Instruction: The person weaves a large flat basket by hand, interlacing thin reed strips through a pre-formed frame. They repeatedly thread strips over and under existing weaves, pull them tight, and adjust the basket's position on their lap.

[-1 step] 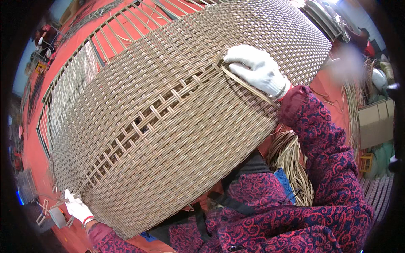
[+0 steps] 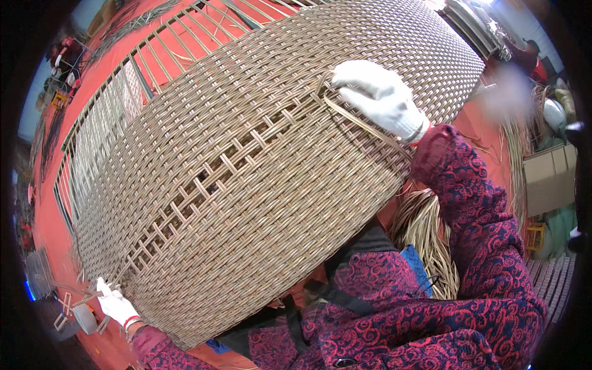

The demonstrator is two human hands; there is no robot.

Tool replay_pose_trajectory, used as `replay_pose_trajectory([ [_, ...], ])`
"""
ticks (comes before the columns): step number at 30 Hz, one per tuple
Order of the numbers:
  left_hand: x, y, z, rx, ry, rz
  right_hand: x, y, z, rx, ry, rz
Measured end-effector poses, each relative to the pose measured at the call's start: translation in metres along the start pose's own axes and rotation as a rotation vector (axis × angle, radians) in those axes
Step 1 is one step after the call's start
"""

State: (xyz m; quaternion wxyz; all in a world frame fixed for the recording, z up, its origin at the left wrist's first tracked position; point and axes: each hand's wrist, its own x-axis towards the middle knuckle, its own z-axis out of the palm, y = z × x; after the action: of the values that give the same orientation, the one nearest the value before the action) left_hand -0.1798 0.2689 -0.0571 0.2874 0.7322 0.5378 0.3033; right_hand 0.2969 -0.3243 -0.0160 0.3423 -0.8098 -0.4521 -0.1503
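Note:
A large curved panel of woven brown wicker strands (image 2: 265, 203) lies across my lap. A row of looser weave with gaps and short cross strands (image 2: 228, 163) runs diagonally through it. Over the panel's upper right, my right hand (image 2: 379, 98), in a white glove, is half curled, thumb apart from the fingers. A loose flat strand (image 2: 364, 126) loops out of the weave by the fingertips and runs below the hand. At the panel's far left end, my gloved left hand (image 2: 116, 303) has its fingers closed at the edge, where thin strands (image 2: 74, 288) stick out.
A slatted metal frame (image 2: 157, 55), partly woven, stands behind the panel on the red floor (image 2: 166, 37). A bundle of loose strands (image 2: 428, 234) hangs beside my right side. A cardboard box (image 2: 549, 179) and a yellow stool (image 2: 535, 236) are at the right.
My right hand has shifted slightly up and to the right, away from the loose strand. My left hand has barely moved.

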Motion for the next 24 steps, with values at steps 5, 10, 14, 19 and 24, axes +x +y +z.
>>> replay_pose_trajectory([
  [5,-0.010,-0.024,-0.004,0.671,0.161,0.830,-0.014,-0.009,-0.032,0.009,0.036,0.299],
  [10,-0.034,-0.002,-0.001,-0.063,0.000,0.227,-0.044,-0.026,-0.008,-0.509,-0.096,0.039],
  [14,-0.045,0.022,0.008,-0.325,-0.038,0.160,-0.057,-0.020,0.029,-0.504,0.017,0.074],
  [19,-0.035,0.014,0.005,-0.061,-0.050,0.190,-0.060,-0.006,0.032,-0.437,0.035,0.114],
  [24,-0.027,-0.031,-0.006,-0.008,0.029,0.294,-0.059,-0.009,0.029,-0.416,0.022,0.145],
])
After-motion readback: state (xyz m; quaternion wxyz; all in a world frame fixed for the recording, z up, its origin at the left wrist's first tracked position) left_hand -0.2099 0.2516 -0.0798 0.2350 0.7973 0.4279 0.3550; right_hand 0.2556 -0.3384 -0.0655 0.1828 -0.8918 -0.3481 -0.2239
